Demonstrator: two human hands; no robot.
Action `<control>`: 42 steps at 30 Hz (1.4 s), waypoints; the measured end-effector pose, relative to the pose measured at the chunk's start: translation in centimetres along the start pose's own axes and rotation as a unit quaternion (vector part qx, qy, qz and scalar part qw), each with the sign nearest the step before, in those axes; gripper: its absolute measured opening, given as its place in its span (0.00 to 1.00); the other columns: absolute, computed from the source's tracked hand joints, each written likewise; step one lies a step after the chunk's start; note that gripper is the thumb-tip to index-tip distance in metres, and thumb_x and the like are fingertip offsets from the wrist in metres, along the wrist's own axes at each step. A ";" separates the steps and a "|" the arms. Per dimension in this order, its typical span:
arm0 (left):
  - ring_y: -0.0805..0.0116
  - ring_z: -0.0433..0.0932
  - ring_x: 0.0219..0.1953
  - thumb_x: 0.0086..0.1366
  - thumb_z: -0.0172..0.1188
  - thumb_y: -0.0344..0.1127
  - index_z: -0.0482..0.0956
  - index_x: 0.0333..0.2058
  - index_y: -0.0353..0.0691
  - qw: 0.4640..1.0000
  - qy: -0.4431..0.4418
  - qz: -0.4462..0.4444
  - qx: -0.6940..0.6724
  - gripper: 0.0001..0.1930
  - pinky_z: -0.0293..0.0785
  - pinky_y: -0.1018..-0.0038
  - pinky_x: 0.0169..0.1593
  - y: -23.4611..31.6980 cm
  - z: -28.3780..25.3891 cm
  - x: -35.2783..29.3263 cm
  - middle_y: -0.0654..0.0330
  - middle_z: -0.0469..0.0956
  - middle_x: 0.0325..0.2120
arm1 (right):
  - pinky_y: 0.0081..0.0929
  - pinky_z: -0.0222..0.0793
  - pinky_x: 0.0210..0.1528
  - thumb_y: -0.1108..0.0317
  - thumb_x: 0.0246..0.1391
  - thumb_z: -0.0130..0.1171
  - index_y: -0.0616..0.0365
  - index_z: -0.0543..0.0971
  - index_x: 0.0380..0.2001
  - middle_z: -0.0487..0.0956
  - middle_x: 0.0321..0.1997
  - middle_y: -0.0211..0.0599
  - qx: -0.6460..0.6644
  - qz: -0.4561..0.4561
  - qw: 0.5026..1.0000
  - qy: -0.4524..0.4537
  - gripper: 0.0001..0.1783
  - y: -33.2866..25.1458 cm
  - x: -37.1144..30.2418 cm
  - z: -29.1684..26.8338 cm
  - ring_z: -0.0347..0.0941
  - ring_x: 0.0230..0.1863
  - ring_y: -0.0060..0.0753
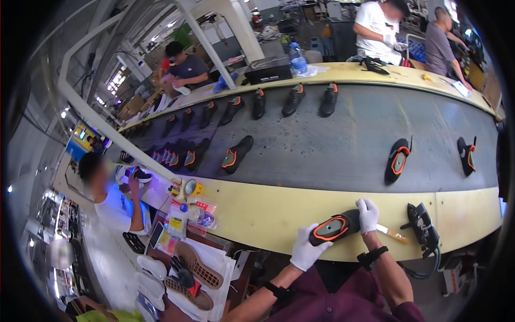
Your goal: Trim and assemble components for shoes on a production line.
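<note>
A black shoe (pixel 351 221) with an orange collar edge and a greenish insole is held over the pale yellow bench edge, its opening facing up. My left hand (pixel 306 251), in a white glove, grips its heel end. At the toe end my right hand (pixel 368 216), also gloved in white, closes on the shoe from the right; some of its fingers are hidden. Just right of that hand lies a brush (pixel 393 234) with a wooden handle. Farther right, a black tool (pixel 422 228) with a hose or cable rests on the bench.
Beyond the yellow bench (pixel 268 214) runs a dark conveyor belt (pixel 343 139) carrying several black shoes (pixel 397 161). At left stand a white bottle (pixel 177 217), tape (pixel 191 188) and tan soles (pixel 198 263). A co-worker (pixel 120 206) sits left; others work across the belt.
</note>
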State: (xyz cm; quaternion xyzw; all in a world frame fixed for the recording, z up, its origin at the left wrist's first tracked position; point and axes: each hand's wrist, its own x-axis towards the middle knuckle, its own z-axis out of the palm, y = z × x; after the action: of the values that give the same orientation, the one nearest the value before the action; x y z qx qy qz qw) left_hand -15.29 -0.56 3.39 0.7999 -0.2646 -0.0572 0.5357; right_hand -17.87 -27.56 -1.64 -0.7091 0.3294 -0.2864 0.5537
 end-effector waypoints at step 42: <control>0.44 0.87 0.42 0.55 0.80 0.57 0.75 0.54 0.38 0.972 -0.095 0.121 0.179 0.38 0.85 0.51 0.45 20.4 9.9 13.0 0.49 0.77 0.48 | 0.33 0.79 0.36 0.60 0.57 0.79 0.64 0.81 0.39 0.84 0.28 0.45 -0.270 -0.152 0.942 -0.124 0.20 -29.5 -1.9 -21.7 0.82 0.29 0.30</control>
State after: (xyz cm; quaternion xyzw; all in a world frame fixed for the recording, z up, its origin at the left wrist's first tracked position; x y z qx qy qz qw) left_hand -15.30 -20.85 19.86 0.8358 -0.4148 -0.0199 0.3591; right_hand -31.33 -33.98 31.86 -0.9038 0.2112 -0.1773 0.3272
